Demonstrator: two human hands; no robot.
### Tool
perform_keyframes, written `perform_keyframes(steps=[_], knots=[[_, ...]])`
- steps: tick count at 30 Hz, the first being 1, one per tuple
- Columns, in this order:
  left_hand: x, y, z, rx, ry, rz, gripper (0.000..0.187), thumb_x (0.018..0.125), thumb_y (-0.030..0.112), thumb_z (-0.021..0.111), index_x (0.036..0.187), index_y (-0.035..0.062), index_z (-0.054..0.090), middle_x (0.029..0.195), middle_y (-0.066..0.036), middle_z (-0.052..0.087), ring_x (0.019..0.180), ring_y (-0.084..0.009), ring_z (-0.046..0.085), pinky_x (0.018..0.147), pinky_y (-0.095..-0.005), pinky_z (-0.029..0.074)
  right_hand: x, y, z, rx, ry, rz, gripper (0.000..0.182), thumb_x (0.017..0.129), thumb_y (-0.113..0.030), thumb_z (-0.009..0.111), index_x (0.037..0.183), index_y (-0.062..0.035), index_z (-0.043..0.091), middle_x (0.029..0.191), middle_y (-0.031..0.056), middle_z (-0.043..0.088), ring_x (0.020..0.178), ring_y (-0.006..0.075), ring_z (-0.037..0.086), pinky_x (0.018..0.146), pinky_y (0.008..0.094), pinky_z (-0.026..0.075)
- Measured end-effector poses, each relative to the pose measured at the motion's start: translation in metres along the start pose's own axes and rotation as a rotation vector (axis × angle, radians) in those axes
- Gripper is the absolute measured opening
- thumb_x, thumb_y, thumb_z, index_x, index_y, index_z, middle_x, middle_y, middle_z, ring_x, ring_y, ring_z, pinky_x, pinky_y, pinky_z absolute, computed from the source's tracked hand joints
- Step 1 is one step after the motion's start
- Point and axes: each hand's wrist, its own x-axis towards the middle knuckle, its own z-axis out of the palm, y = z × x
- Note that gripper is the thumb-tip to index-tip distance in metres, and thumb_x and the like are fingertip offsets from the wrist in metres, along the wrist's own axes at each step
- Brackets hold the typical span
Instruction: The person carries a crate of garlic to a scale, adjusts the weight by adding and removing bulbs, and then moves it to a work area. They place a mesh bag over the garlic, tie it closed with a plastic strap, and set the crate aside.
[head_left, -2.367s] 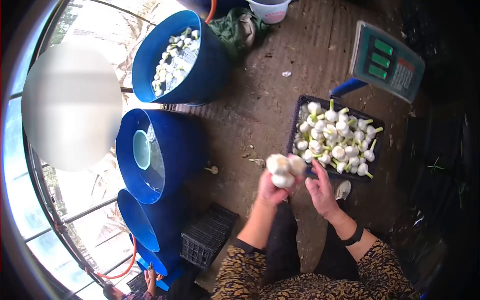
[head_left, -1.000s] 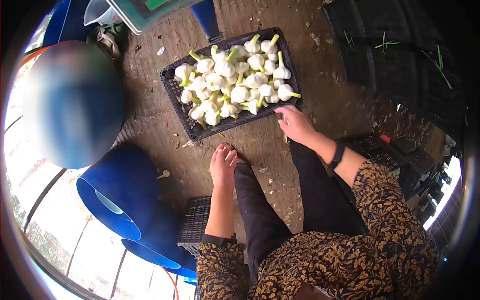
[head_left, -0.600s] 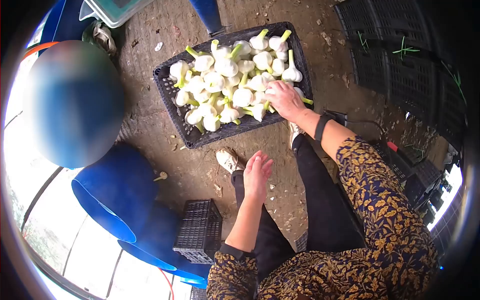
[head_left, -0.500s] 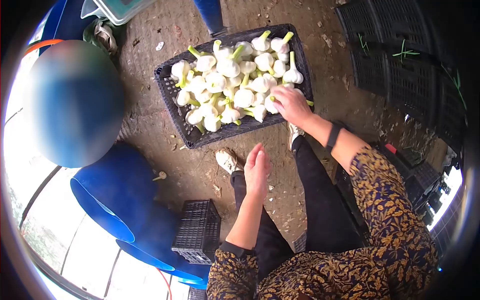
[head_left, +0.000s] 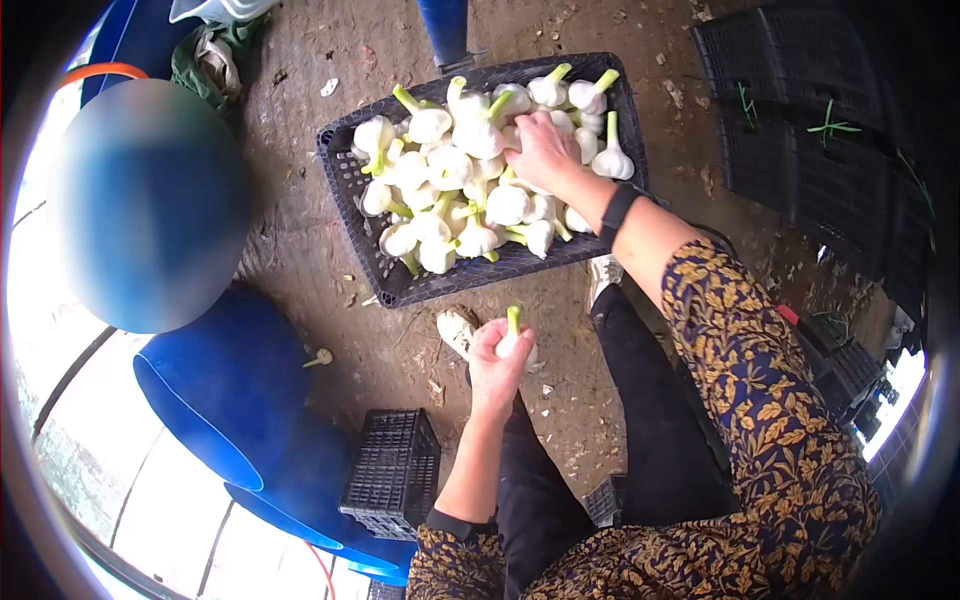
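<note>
A black mesh crate (head_left: pixel 360 215) on the ground holds several white garlic bulbs (head_left: pixel 450 168) with short green stems. My right hand (head_left: pixel 545 155) reaches over the crate's right half, its fingers closed round a bulb that is mostly hidden beneath them. Nearer to me, below the crate's front edge, my left hand (head_left: pixel 497 362) is closed on a garlic bulb (head_left: pixel 514 338). The green stem of that bulb points up between thumb and fingers.
Blue barrels (head_left: pixel 215 390) stand at the left. A small black crate (head_left: pixel 392 465) sits beside my left leg. Black crates (head_left: pixel 800 130) line the right side. One loose bulb (head_left: pixel 322 357) lies on the ground. A blue post (head_left: pixel 444 30) rises behind the garlic crate.
My left hand was without a bulb and now grips one. My right hand has moved up and left, deeper over the pile. The crate appears slightly further right in view.
</note>
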Motion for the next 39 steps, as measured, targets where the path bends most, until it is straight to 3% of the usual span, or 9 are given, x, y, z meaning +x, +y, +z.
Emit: perform_keyframes(steps=[3, 7, 14, 20, 25, 29, 31, 38, 39], knots=[[-0.013, 0.011, 0.005, -0.139, 0.021, -0.133, 0.006, 0.082, 0.010, 0.067, 0.085, 0.0069, 0.063, 0.081, 0.001, 0.061, 0.075, -0.0072, 0.056, 0.067, -0.0233, 0.045, 0.011, -0.004, 0.015, -0.028, -0.146, 0.089, 0.041, 0.073, -0.021, 0.070, 0.107, -0.0087, 0.051, 0.112, 0.0107, 0.053, 0.103, 0.0331, 0.054, 0.086, 0.0419, 0.045], [-0.018, 0.027, 0.008, -0.221, 0.022, -0.083, 0.011, 0.084, 0.016, 0.066, 0.080, 0.0068, 0.062, 0.071, 0.002, 0.060, 0.063, -0.0056, 0.054, 0.059, -0.0204, 0.044, -0.007, 0.012, -0.009, 0.197, 0.074, -0.020, 0.042, 0.068, -0.015, 0.071, 0.104, -0.0086, 0.051, 0.107, 0.0112, 0.053, 0.095, 0.0285, 0.056, 0.082, 0.0387, 0.046], [-0.017, 0.080, 0.027, -0.339, -0.083, 0.108, 0.039, 0.089, 0.020, 0.056, 0.124, 0.0034, 0.047, 0.118, -0.011, 0.055, 0.088, -0.0179, 0.061, 0.077, -0.0327, 0.052, -0.103, -0.008, -0.106, 0.633, -0.092, -0.296, 0.041, 0.069, -0.007, 0.072, 0.103, -0.0079, 0.050, 0.100, 0.0071, 0.059, 0.088, 0.0213, 0.060, 0.073, 0.0326, 0.048], [-0.026, 0.114, 0.020, -0.480, -0.433, -0.022, 0.055, 0.093, 0.040, 0.049, 0.135, 0.0058, 0.037, 0.127, -0.011, 0.050, 0.103, -0.0208, 0.057, 0.081, -0.0343, 0.051, -0.153, -0.036, -0.128, 0.744, -0.171, -0.415, 0.040, 0.071, -0.002, 0.069, 0.105, -0.0055, 0.048, 0.122, 0.0113, 0.055, 0.103, 0.0183, 0.057, 0.087, 0.0298, 0.045], [-0.046, 0.112, 0.010, -0.422, -0.367, 0.052, 0.047, 0.092, 0.040, 0.050, 0.126, 0.0084, 0.045, 0.114, -0.006, 0.056, 0.100, -0.0174, 0.058, 0.078, -0.0309, 0.051, -0.175, -0.059, -0.139, 0.756, -0.277, -0.420, 0.056, 0.074, -0.011, 0.071, 0.124, -0.0040, 0.047, 0.120, 0.0147, 0.053, 0.111, 0.0274, 0.053, 0.096, 0.0358, 0.041], [-0.068, 0.115, -0.017, -0.521, -0.424, -0.283, 0.041, 0.092, 0.047, 0.047, 0.122, 0.0194, 0.046, 0.096, 0.000, 0.059, 0.073, -0.0110, 0.061, 0.052, -0.0255, 0.050, -0.184, -0.081, -0.132, 0.522, -0.414, -0.516, 0.048, 0.078, -0.017, 0.068, 0.122, -0.0053, 0.052, 0.127, 0.0168, 0.050, 0.117, 0.0303, 0.048, 0.101, 0.0391, 0.036], [-0.079, 0.115, -0.039, -0.530, -0.361, -0.313, 0.048, 0.089, 0.055, 0.047, 0.122, 0.0197, 0.049, 0.100, 0.001, 0.062, 0.080, -0.0133, 0.063, 0.056, -0.0297, 0.053, -0.197, -0.099, -0.126, 0.678, -0.406, -0.454, 0.058, 0.080, -0.022, 0.067, 0.130, -0.0051, 0.044, 0.130, 0.0176, 0.047, 0.120, 0.0300, 0.045, 0.101, 0.0382, 0.035], [-0.064, 0.216, -0.210, -0.793, -0.249, 0.204, 0.042, 0.082, 0.033, 0.063, 0.115, 0.0100, 0.050, 0.091, -0.008, 0.056, 0.081, -0.0182, 0.060, 0.057, -0.0264, 0.051, -0.245, -0.108, -0.105, 0.991, -0.504, -0.062, 0.054, 0.086, -0.014, 0.062, 0.134, -0.0041, 0.038, 0.127, 0.0153, 0.050, 0.103, 0.0193, 0.057, 0.085, 0.0307, 0.046], [-0.060, 0.247, -0.242, -0.980, -0.567, 0.278, 0.046, 0.083, 0.037, 0.062, 0.116, 0.0064, 0.051, 0.097, -0.014, 0.058, 0.093, -0.0244, 0.061, 0.070, -0.0308, 0.055, -0.253, -0.104, -0.104, 1.041, -0.512, 0.009, 0.052, 0.086, -0.011, 0.061, 0.133, -0.0040, 0.038, 0.126, 0.0151, 0.051, 0.098, 0.0168, 0.059, 0.081, 0.0277, 0.048]])
